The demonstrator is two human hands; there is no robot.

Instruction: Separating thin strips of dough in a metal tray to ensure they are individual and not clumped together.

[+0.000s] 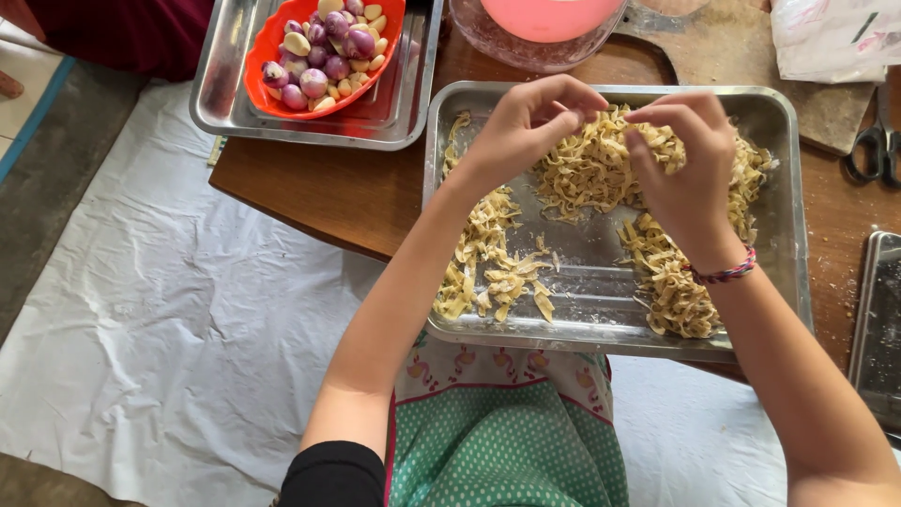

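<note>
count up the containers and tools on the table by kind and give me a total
Metal trays: 3, one with noodles, one under the orange bowl, one at the right edge
Bowls: 2, orange, pink
Scissors: 1
Total: 6

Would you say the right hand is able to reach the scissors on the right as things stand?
Probably yes: the right hand is over the noodle tray, and the scissors lie just past its rim on bare table, nothing between.
</note>
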